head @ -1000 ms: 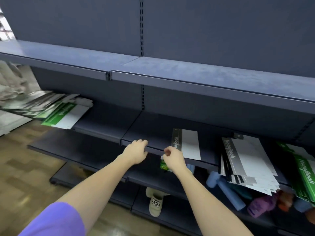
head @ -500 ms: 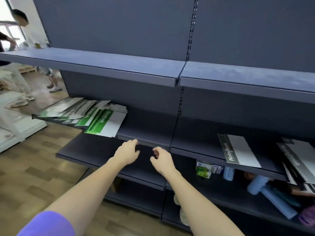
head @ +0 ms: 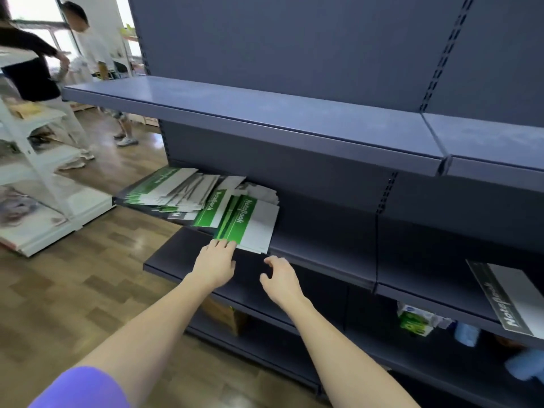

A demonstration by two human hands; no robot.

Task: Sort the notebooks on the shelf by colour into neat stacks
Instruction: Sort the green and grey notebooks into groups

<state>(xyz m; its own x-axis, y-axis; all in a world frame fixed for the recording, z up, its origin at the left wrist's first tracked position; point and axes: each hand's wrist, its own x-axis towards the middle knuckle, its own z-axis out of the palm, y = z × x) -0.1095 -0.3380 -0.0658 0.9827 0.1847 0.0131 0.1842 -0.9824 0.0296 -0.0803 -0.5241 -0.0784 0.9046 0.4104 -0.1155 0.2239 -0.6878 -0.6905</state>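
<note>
A loose pile of notebooks (head: 182, 194), some green and white, some grey and white, lies fanned out on the left end of the dark middle shelf (head: 323, 254). The nearest green notebook (head: 247, 222) juts over the shelf's front edge. My left hand (head: 216, 265) reaches its fingertips to that notebook's near green corner. My right hand (head: 281, 278) hovers just right of it with fingers loosely curled, holding nothing. One grey notebook (head: 512, 298) lies alone at the shelf's far right.
A bare upper shelf (head: 265, 113) overhangs the notebooks. The lower shelves hold a cardboard box (head: 223, 313), a small green carton (head: 415, 320) and blue rolls (head: 468, 334). Two people (head: 32, 66) stand at the far left by a white rack (head: 38, 160). The floor is wood.
The view has swung left along the shelf. Both hands moved left from the grey notebook toward the mixed pile, and my left fingertips now reach the nearest green notebook.
</note>
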